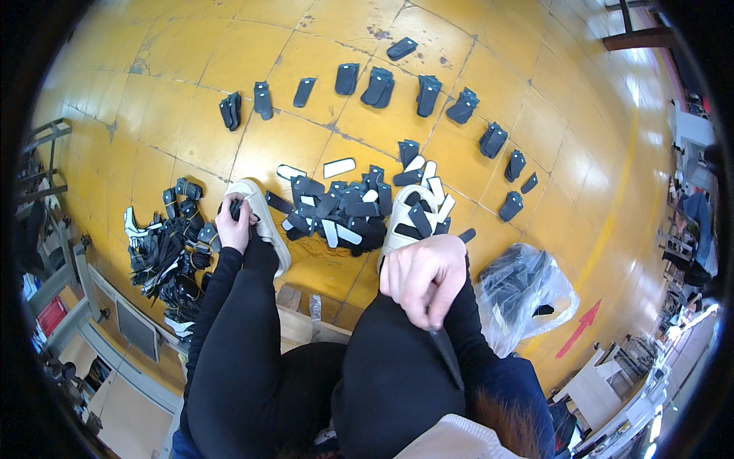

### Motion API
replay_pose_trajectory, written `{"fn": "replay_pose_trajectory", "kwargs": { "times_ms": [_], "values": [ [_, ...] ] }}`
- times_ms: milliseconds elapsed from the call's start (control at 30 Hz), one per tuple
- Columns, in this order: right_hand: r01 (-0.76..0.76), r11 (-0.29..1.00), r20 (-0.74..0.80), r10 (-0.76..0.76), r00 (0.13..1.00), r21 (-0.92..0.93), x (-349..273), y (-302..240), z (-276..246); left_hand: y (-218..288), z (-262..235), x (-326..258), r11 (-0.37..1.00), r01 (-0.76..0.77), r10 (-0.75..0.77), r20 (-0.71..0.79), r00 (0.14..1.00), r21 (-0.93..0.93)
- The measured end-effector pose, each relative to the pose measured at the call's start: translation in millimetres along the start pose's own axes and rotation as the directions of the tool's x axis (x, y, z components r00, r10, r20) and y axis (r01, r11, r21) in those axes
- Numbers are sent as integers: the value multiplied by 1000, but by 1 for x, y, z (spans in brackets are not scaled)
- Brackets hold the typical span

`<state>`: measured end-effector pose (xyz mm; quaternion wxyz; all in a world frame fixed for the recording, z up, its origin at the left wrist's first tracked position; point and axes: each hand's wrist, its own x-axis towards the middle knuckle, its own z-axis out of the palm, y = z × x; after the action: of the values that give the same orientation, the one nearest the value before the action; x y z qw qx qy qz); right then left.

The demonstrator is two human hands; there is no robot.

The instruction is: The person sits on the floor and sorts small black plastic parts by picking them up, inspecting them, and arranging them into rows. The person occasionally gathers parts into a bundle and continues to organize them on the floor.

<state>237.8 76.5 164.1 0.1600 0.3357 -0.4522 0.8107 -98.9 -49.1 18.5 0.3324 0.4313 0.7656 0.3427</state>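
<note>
My right hand (425, 277) is raised over my right knee, fingers closed on the end of a thin dark strip (447, 358) that hangs down toward my thigh. My left hand (235, 223) rests low by my left shoe (264, 222), its fingers curled round a small black piece (235, 207). Most of that piece is hidden by the fingers. Between my shoes lies a loose pile of dark flat strips (344, 205) with rounded ends. Some show white faces, like the white strip (339, 167) at the pile's far edge.
Several small dark stacks (378, 87) form an arc on the yellow tiled floor (306, 46). Tied black bundles (172, 252) are heaped left of my left foot. A clear plastic bag (524, 298) with dark contents stands on the right. Metal frames (84, 321) edge the left side.
</note>
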Motion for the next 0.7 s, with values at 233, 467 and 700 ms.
{"fn": "replay_pose_trajectory", "kwargs": {
  "times_ms": [233,467,700],
  "values": [
    [198,975,12,-200,980,100,-12,10,1,1,2,1,998,18,-18,4,1000,-53],
    [-425,905,-862,229,453,16,-46,-1,7,2,0,-1,999,28,-28,-12,1000,-23],
    [-848,525,-925,-352,-146,-66,-146,-26,-139,3,3,0,1000,12,-12,-1,1000,-13]
  ]
}}
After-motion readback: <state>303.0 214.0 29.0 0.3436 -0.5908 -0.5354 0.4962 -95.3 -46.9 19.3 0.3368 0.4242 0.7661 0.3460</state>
